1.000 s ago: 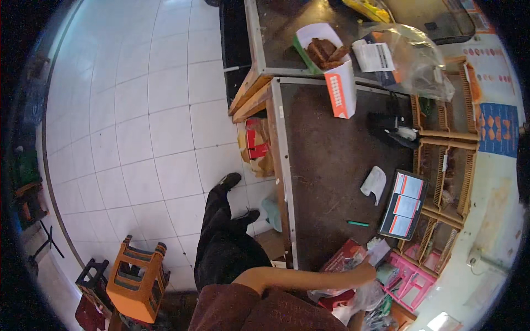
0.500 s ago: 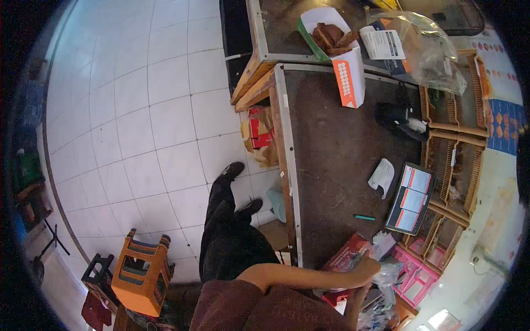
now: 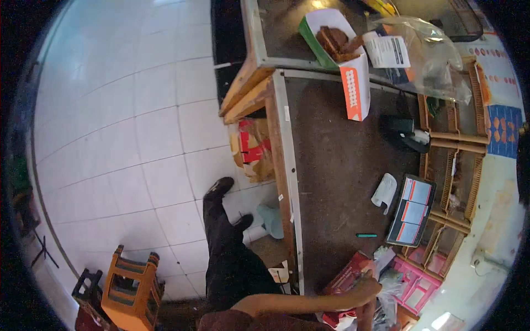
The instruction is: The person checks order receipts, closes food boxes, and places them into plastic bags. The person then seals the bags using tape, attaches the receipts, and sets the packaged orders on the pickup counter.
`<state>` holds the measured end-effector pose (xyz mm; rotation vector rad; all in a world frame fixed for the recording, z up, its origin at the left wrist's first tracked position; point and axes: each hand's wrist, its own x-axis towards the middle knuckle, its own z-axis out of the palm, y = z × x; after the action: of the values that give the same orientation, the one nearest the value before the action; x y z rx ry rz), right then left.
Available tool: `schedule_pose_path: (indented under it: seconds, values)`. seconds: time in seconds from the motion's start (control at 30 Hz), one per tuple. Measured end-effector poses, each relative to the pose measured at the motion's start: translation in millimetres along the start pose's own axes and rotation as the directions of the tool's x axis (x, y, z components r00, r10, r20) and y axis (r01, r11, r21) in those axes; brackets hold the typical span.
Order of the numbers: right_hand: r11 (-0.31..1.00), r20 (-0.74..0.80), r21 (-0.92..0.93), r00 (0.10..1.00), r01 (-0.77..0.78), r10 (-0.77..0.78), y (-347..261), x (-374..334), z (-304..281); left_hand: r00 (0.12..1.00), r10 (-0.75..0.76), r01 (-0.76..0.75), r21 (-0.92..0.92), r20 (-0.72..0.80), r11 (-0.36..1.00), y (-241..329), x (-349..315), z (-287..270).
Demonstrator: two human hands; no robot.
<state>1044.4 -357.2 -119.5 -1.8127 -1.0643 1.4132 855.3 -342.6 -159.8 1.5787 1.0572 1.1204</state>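
Note:
At the lower right, my left hand (image 3: 364,290) is closed beside a red box (image 3: 349,274) on the dark tabletop. What its fingers hold, if anything, is too small and blurred to make out. My right hand (image 3: 365,314) is just below the left, partly covered by it; its fingers do not show clearly. Crumpled clear plastic bags (image 3: 388,300) lie right beside both hands. A pink plastic basket (image 3: 418,287) stands to their right.
A tablet (image 3: 411,211), a curled paper slip (image 3: 384,192) and a teal pen (image 3: 366,235) lie on the brown table (image 3: 337,165). Farther away is an open paper tray (image 3: 326,47) with brown food. Wooden racks (image 3: 458,138) line the wall; an orange stool (image 3: 130,289) stands left.
The view has tilted slightly, so the table and floor sit lower in the picture. Both hands stay beside the red box and plastic bags.

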Motion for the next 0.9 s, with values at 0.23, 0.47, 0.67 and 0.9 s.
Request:
schedule_pose_path:
  seconds: [0.23,0.47,0.67,0.9]
  values:
    - [0.989,-0.094,0.095,0.988,-0.114,0.123,-0.7,-10.6,28.1,1.000,-0.024,0.024,-0.096,0.002,0.995,-7.8,-7.9,0.7]
    - [0.997,0.021,0.056,0.998,0.056,-0.057,6.6,-5.6,25.6,0.995,-0.094,0.090,-0.099,-0.032,0.991,9.2,-4.7,-8.4]
    - [0.822,-0.224,-0.422,0.834,0.383,-0.504,1.5,-23.7,65.6,0.972,-0.214,0.218,0.027,-0.101,0.976,14.5,9.2,-21.9]
    - [0.359,-0.016,-0.794,0.573,0.491,-0.819,12.9,-24.4,80.2,0.996,-0.070,0.073,0.064,-0.056,0.995,-6.0,17.6,-15.3]
